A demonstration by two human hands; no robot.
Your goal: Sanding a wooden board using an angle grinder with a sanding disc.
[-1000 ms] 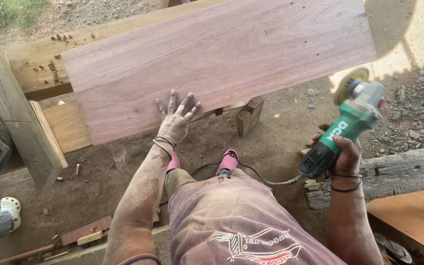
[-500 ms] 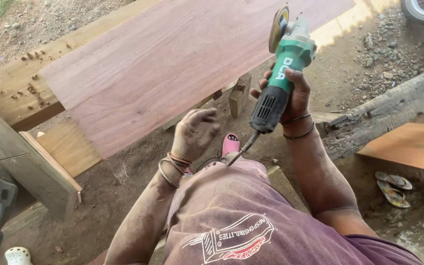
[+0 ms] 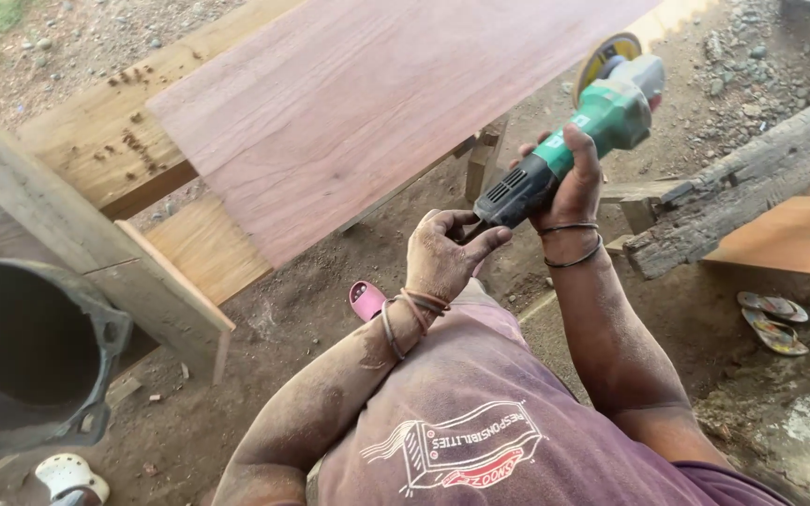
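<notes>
My right hand (image 3: 569, 183) grips a green and black angle grinder (image 3: 581, 139) by its body, with the yellow disc (image 3: 606, 52) tilted up at the far end. My left hand (image 3: 444, 251) is at the grinder's rear end, fingers pinched where the black cord leaves it. Both hands hover in front of the near edge of a wide reddish-brown sanded board (image 3: 377, 98) that lies across pale timber supports (image 3: 96, 150).
A dark round bucket (image 3: 25, 351) stands at the left. A weathered log (image 3: 752, 178) and an orange-brown board (image 3: 799, 239) lie at the right, with worn sanding discs (image 3: 772, 319) on the dirt. A pink sandal (image 3: 367, 300) shows below my hands.
My left hand left the board and came to the grinder's rear. My right hand swung the grinder in from the right, over the board, then back to its near edge.
</notes>
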